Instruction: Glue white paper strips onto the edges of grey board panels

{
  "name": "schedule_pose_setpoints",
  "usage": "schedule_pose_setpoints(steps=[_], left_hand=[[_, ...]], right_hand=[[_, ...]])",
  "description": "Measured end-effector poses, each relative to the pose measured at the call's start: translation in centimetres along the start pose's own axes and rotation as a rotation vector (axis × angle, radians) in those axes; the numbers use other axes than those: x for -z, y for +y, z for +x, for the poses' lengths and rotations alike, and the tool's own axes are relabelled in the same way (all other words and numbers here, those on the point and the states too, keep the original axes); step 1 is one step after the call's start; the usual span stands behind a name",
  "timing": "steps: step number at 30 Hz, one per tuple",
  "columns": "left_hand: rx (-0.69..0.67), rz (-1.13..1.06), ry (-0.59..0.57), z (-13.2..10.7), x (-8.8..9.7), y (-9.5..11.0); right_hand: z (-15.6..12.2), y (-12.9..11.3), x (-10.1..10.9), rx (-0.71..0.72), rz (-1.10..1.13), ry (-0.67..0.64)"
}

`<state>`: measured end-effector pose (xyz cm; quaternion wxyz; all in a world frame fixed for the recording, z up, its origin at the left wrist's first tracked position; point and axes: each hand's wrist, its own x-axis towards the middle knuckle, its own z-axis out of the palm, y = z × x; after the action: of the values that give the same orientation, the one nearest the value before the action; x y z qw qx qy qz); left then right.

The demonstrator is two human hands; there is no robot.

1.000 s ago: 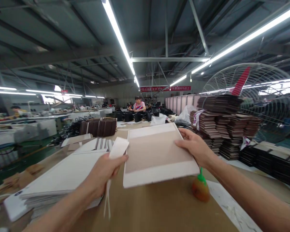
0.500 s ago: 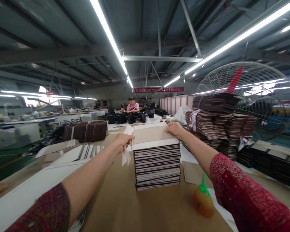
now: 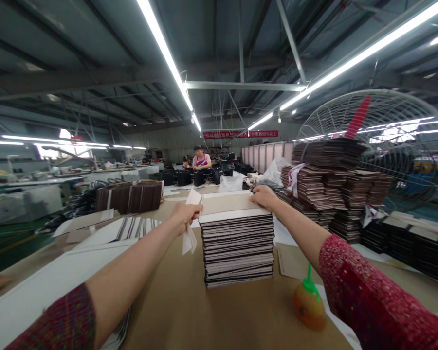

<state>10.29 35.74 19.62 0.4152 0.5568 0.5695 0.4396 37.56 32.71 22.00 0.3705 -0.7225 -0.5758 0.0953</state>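
Observation:
A flat white-and-tan board lies on top of a tall stack of flat boards in the middle of the brown table. My left hand is closed at the board's left edge, pinching a white paper strip that hangs down beside the stack. My right hand rests fingers-down on the board's far right corner, gripping it.
An orange glue bottle with a green cap stands right of the stack. White sheets lie to the left, dark board piles and a large fan to the right. A person sits at a far table.
The board was held up in front of me a second ago. Both arms reached forward and laid it on the stack, where my hands have stayed for the last half second.

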Motion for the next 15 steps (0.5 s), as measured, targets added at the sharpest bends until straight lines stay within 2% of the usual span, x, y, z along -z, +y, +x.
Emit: schedule_pose_setpoints(steps=[4,9,12,15], left_hand=[[-0.026,0.046,0.013,-1.6,0.0,-1.2],[-0.063,0.157,0.068,-2.5,-0.8,-2.2],[-0.085,0.208,0.082,-3.3,-1.0,-1.6],[-0.133,0.245,0.097,-4.9,0.0,-0.3]], right_hand=[[-0.3,-0.1,0.5,0.005,-0.127,-0.007],[-1.8,-0.7,-0.2,0.055,-0.237,-0.019],[-2.9,-1.2,0.0,0.090,-0.287,0.018],[-4.6,-2.2,1.0,0.140,-0.313,0.093]])
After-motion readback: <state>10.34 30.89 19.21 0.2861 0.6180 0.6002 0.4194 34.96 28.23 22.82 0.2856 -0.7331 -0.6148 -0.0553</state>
